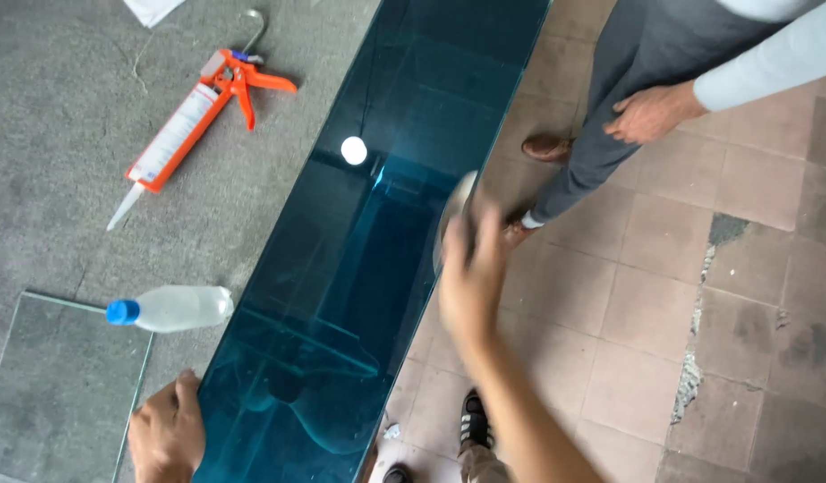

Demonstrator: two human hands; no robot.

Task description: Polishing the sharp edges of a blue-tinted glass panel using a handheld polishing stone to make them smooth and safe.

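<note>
Long blue glass sheet [377,224] lies along the grey counter [64,134]. Left hand [167,434] rests flat on the sheet's near left edge, fingers loose, holding nothing. Right hand [471,268], motion-blurred, presses a pale cloth [453,215] at the sheet's right edge, grip closed around it. Plastic bottle [171,309] and caulking gun [194,121] lie left of the sheet.

Glass panel [377,224] blue-teal; caulking gun [218,103] orange; bottle cap [122,312] blue.
</note>
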